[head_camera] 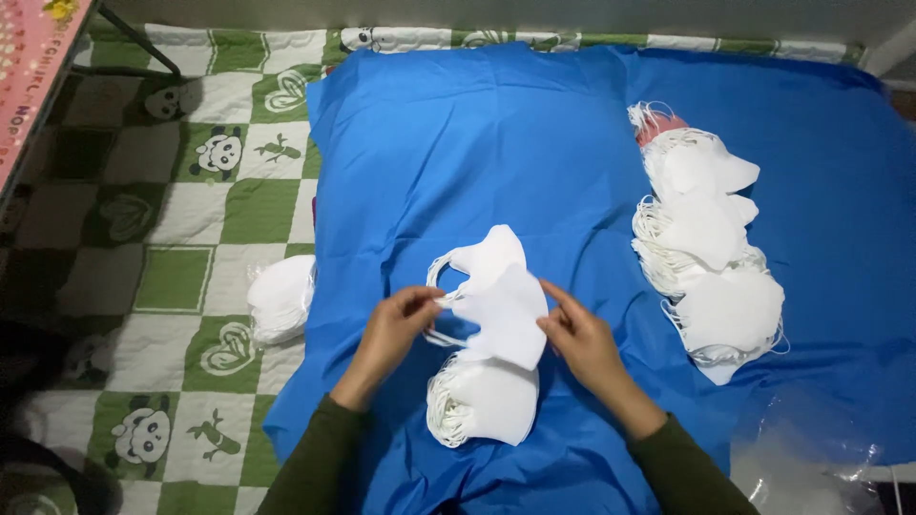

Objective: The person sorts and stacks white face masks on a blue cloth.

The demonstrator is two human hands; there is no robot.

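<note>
Nearest the camera, 2 dark green sleeves lead up to 2 bare hands over a blue cloth [458,153]. Just beyond the wrists lies a near stack of white masks [482,401], folded flat, with thin white ear loops bunched along its left edge; how many it holds cannot be counted.

Above that stack the hands hold up 1 white mask [506,310]. It is folded flat, roughly pointed at its lower corner, plain white, with ear loops curling out on its left side. A second white mask [491,253] shows just behind it, its loop arching to the left; whether it is gripped too cannot be told.

The left hand [396,329] pinches the held mask at its left edge, thumb and fingertips closed where the loops join. The right hand [577,334] grips the right edge, its fingers closed along the fold. The mask thus spans the gap between both hands, raised over the near stack.

To the left, on a green and white checked quilt [172,277] printed with pandas, sits 1 small pile of white masks [281,298] touching the cloth's edge. To the right, 1 long row of white masks [711,248] runs away from the camera, overlapping, loops trailing left. At the lower right corner lies 1 clear plastic bag [811,458]. At the far left top, 1 pink table edge [33,67] shows.
</note>
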